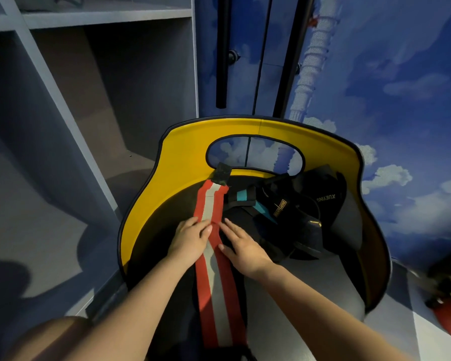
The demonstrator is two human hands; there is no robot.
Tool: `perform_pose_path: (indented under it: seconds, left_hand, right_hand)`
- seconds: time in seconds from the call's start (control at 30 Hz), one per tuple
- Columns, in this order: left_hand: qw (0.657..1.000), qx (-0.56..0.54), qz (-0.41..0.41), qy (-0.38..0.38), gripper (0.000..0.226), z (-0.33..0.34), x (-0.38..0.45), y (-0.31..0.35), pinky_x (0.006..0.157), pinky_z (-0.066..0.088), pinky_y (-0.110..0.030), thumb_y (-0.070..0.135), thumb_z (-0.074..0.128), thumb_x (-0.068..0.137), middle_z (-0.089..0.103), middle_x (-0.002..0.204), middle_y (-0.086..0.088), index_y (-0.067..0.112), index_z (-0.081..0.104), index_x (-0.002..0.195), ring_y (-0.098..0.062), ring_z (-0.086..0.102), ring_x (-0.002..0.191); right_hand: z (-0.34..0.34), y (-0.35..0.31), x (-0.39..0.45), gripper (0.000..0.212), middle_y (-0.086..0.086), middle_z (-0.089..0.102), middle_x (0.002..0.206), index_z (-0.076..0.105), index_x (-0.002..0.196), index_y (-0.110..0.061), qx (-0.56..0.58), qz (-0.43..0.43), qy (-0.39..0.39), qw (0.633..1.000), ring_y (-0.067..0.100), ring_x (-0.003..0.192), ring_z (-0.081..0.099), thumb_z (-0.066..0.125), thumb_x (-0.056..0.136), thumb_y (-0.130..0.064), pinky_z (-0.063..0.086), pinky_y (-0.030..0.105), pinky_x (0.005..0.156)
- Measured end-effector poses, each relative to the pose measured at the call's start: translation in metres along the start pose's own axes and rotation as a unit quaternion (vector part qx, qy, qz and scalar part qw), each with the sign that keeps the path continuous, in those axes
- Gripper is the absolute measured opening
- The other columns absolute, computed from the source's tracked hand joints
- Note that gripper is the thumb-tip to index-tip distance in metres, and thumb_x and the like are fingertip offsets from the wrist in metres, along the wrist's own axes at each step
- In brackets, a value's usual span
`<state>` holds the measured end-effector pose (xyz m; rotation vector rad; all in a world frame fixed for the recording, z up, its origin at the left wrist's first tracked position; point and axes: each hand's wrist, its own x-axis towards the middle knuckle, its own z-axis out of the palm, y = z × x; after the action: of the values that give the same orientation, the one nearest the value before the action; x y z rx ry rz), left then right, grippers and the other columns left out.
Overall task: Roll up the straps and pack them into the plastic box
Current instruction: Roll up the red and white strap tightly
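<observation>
Red-and-grey webbing of one long strap (211, 246) is laid straight down the middle of the chair seat (323, 277), its dark end tab against the yellow backrest (182, 162) and its near end run off the front edge. It is pressed flat between both hands: the left hand (189, 239) rests on its left border, the right hand (241, 247) on its right, fingers straight, nothing gripped. A tight roll is best begun from one end (judged, not seen), with edges kept aligned. Other dark straps (279, 212) are heaped toward the seat's back right. No plastic box is visible.
</observation>
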<state>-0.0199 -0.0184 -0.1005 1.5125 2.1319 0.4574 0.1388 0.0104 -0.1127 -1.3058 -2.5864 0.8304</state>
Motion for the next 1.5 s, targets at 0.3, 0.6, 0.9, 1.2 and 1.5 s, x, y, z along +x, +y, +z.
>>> perform_pose_path:
  seconds: [0.3, 0.6, 0.9, 1.2, 1.5]
  left_hand:
    - [0.989, 0.066, 0.008, -0.134, 0.048, 0.023, 0.009, -0.006, 0.119, 0.013, -0.040, 0.037, 0.019, 0.102, 0.005, 0.159, 0.005, 0.030, 0.017, 0.149, -0.019, -0.006, 0.147]
    - [0.974, 0.158, 0.146, 0.067, 0.040, 0.017, 0.013, 0.029, 0.112, 0.024, -0.029, 0.035, 0.034, 0.100, 0.043, 0.138, 0.009, 0.029, 0.041, 0.138, -0.012, 0.036, 0.131]
    - [0.994, 0.039, 0.096, 0.020, 0.044, 0.056, 0.057, 0.083, 0.104, 0.039, -0.032, 0.016, 0.047, 0.096, 0.034, 0.145, 0.000, 0.023, 0.040, 0.139, -0.020, 0.037, 0.131]
    - [0.965, 0.253, 0.039, 0.046, 0.047, 0.039, 0.117, 0.087, 0.097, 0.042, -0.034, 0.018, 0.048, 0.096, 0.055, 0.129, -0.009, 0.017, 0.036, 0.141, -0.026, 0.051, 0.120]
    - [0.975, 0.131, 0.160, 0.077, 0.034, 0.022, 0.080, 0.108, 0.079, 0.051, -0.036, 0.033, 0.047, 0.095, 0.063, 0.114, -0.004, 0.023, 0.051, 0.127, -0.026, 0.062, 0.100]
  right_hand:
    - [0.014, 0.029, 0.005, 0.058, -0.008, -0.004, 0.159, 0.006, 0.151, -0.025, -0.128, 0.025, -0.090, 0.987, 0.011, 0.145, -0.011, 0.028, 0.100, -0.042, -0.010, 0.038, 0.116]
    - [-0.033, 0.068, -0.001, 0.047, 0.011, 0.031, 0.152, 0.036, 0.142, -0.009, -0.207, 0.035, 0.087, 0.974, 0.026, 0.145, 0.019, 0.038, 0.100, -0.029, 0.002, 0.038, 0.118]
    - [-0.058, 0.084, -0.007, 0.056, 0.011, 0.009, 0.158, 0.017, 0.149, -0.008, -0.235, 0.094, 0.050, 0.966, 0.022, 0.147, 0.006, 0.032, 0.100, -0.031, -0.003, 0.035, 0.118]
    - [-0.060, 0.093, -0.005, 0.054, 0.006, 0.018, 0.157, 0.024, 0.147, -0.011, -0.176, 0.090, 0.085, 0.977, 0.019, 0.146, 0.012, 0.035, 0.099, -0.033, 0.004, 0.029, 0.118]
    - [-0.072, 0.073, 0.024, 0.047, 0.006, 0.065, 0.109, 0.057, 0.122, -0.006, 0.427, 0.245, 0.198, 0.847, 0.023, 0.110, 0.059, 0.039, 0.098, -0.043, 0.043, 0.028, 0.094]
